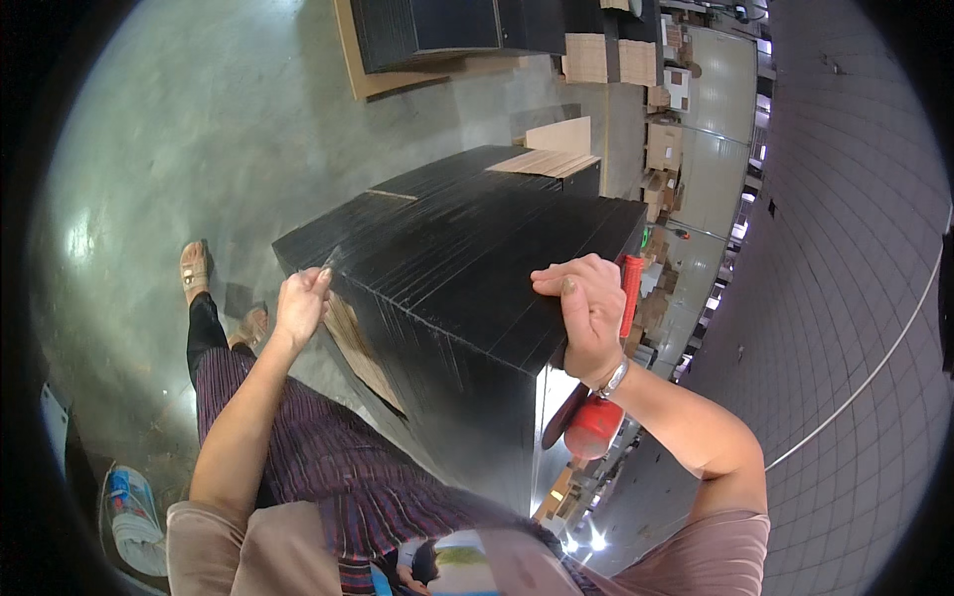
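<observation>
A large stack (467, 258) covered in streaked black wrap stands directly in front of me. At its near left corner my left hand (304, 303) is closed in a pinch on a thin, clear-looking wisp of plastic film (334, 256). My right hand (586, 298) is on the stack's right top edge, its fingers curled with the thumb against them; whatever is inside them is hidden. Just outside that hand rises a ridged red handle (631, 293). A rounded red part (594, 429) shows below my right wrist; my forearm hides whether the two join.
Flat brown cardboard (545, 162) lies on the stack's far end. Another black stack (437, 35) sits on a board beyond. Brown cartons (664, 146) line the right side. A whitish bundle (137, 521) is at lower left; a sandalled foot (195, 266) stands left of the stack.
</observation>
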Demonstrator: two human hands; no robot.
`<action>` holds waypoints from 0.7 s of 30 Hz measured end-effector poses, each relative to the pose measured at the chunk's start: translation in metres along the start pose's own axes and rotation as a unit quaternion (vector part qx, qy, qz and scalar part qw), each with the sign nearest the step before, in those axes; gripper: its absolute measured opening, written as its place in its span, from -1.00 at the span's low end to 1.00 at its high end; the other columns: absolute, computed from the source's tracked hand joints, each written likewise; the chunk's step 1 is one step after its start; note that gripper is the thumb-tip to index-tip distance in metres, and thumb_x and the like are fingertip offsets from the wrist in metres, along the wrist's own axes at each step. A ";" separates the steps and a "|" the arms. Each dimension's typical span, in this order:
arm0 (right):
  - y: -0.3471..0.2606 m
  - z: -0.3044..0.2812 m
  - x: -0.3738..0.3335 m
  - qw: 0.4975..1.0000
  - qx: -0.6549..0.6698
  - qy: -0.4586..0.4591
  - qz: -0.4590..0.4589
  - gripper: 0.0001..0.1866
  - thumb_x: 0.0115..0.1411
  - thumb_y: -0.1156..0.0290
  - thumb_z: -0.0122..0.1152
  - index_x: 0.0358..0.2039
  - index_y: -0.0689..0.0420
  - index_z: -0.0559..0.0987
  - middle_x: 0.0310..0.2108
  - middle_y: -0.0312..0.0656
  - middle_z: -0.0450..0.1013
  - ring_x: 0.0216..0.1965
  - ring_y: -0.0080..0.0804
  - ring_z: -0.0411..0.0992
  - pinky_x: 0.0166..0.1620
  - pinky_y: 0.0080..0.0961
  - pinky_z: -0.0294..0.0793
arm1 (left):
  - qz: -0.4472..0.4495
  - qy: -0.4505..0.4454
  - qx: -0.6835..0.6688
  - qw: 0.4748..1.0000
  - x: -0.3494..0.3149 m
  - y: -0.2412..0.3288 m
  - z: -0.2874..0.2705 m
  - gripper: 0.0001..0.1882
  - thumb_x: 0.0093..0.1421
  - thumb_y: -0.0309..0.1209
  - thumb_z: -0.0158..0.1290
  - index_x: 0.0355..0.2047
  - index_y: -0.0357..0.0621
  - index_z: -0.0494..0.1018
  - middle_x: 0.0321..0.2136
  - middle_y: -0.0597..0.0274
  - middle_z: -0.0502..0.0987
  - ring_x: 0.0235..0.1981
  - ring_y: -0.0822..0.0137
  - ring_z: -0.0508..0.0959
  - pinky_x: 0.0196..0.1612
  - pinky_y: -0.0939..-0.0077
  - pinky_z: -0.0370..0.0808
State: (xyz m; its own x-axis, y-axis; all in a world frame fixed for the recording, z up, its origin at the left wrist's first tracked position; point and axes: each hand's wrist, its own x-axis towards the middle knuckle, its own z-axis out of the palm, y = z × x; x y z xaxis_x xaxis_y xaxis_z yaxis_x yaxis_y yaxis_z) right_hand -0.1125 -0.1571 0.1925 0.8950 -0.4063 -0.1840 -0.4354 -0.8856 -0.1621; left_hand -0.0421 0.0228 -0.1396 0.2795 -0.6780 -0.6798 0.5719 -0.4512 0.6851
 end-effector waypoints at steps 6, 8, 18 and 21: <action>-0.001 0.002 0.000 1.000 0.004 0.011 -0.013 -0.71 0.25 0.41 -0.08 -0.50 0.17 0.60 -0.38 -0.20 0.59 -0.31 -0.30 0.46 -0.09 -0.34 0.24 | -0.002 0.026 0.112 0.993 0.014 -0.046 -0.006 -0.61 0.35 -0.23 -0.02 -0.51 -0.30 0.46 -0.66 0.27 0.46 -0.67 0.45 0.42 -0.54 0.41 0.38; 0.002 0.003 0.001 1.000 -0.001 -0.004 -0.001 -0.63 0.29 0.36 -0.14 -0.48 0.21 0.62 -0.35 -0.15 0.61 -0.27 -0.27 0.49 -0.05 -0.35 0.27 | 0.013 0.044 0.060 0.997 0.003 -0.040 0.000 -0.60 0.35 -0.24 -0.03 -0.54 -0.30 0.44 -0.67 0.27 0.45 -0.68 0.45 0.40 -0.57 0.42 0.37; 0.002 0.002 -0.002 1.000 0.005 -0.003 0.007 -0.62 0.29 0.36 -0.14 -0.48 0.24 0.62 -0.34 -0.14 0.61 -0.27 -0.26 0.47 -0.05 -0.35 0.27 | 0.020 0.008 -0.194 0.981 -0.015 -0.026 0.018 -0.64 0.40 -0.29 -0.08 -0.56 -0.15 0.34 -0.70 0.44 0.26 -0.73 0.56 0.24 -0.61 0.56 0.33; -0.003 0.000 0.001 1.000 0.011 -0.003 0.006 -0.63 0.28 0.37 -0.13 -0.48 0.24 0.62 -0.34 -0.14 0.61 -0.26 -0.25 0.47 -0.05 -0.34 0.28 | -0.040 -0.003 -0.155 0.987 0.014 -0.048 0.012 -0.62 0.40 -0.28 -0.08 -0.56 -0.17 0.38 -0.72 0.41 0.30 -0.74 0.51 0.27 -0.60 0.53 0.32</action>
State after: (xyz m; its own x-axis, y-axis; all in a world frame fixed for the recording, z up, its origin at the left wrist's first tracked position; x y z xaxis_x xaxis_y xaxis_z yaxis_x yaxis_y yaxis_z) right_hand -0.1105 -0.1550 0.1924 0.8889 -0.4163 -0.1913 -0.4487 -0.8753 -0.1800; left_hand -0.0744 0.0278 -0.1791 0.2193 -0.6519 -0.7259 0.8002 -0.3056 0.5161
